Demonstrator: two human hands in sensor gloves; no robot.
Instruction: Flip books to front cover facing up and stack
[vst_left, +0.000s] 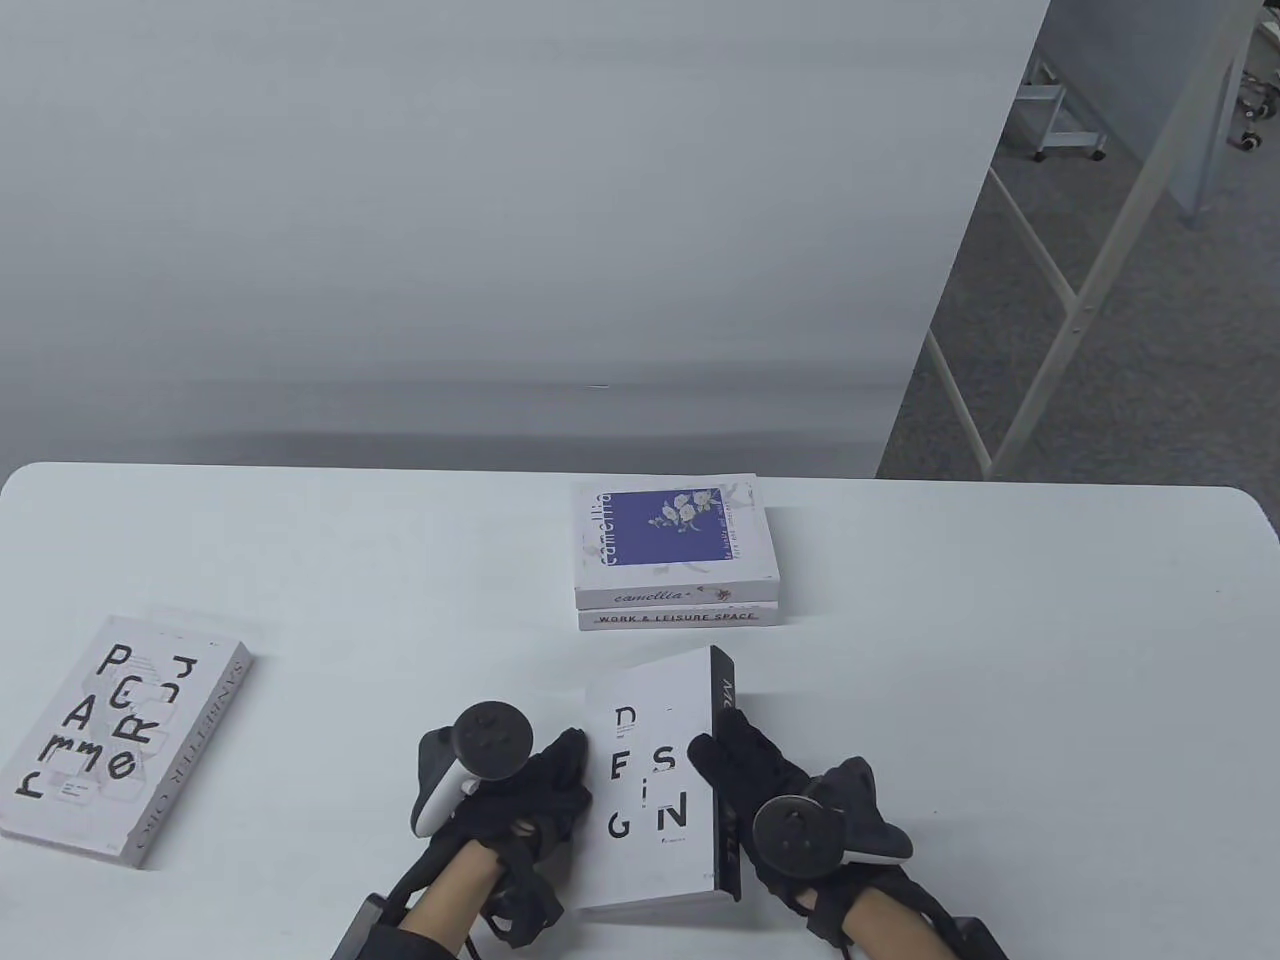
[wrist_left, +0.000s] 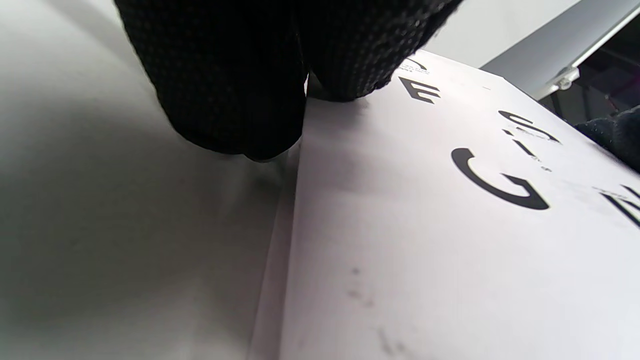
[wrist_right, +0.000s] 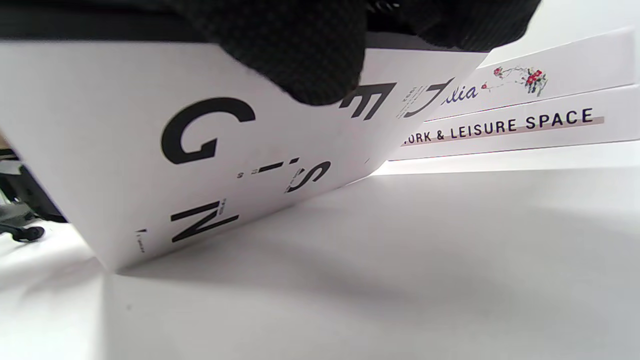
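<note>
A white book lettered DESIGN (vst_left: 650, 790) is tilted near the table's front, its black spine raised on the right and its left edge on the table. My right hand (vst_left: 760, 775) grips the raised spine edge; its fingers (wrist_right: 300, 60) lie over the cover (wrist_right: 210, 150). My left hand (vst_left: 550, 790) touches the book's left edge, its fingers (wrist_left: 235, 100) at the cover's border (wrist_left: 425, 225). Behind stands a stack of two: the camellia book (vst_left: 672, 540) on the WORK & LEISURE SPACE book (vst_left: 678, 618), also in the right wrist view (wrist_right: 520, 125).
Another white book with scattered black letters (vst_left: 110, 735) lies flat at the left, near the table's front edge. The white table (vst_left: 1000, 650) ends at a grey wall behind; metal frame legs (vst_left: 1050, 260) stand on the floor at the far right.
</note>
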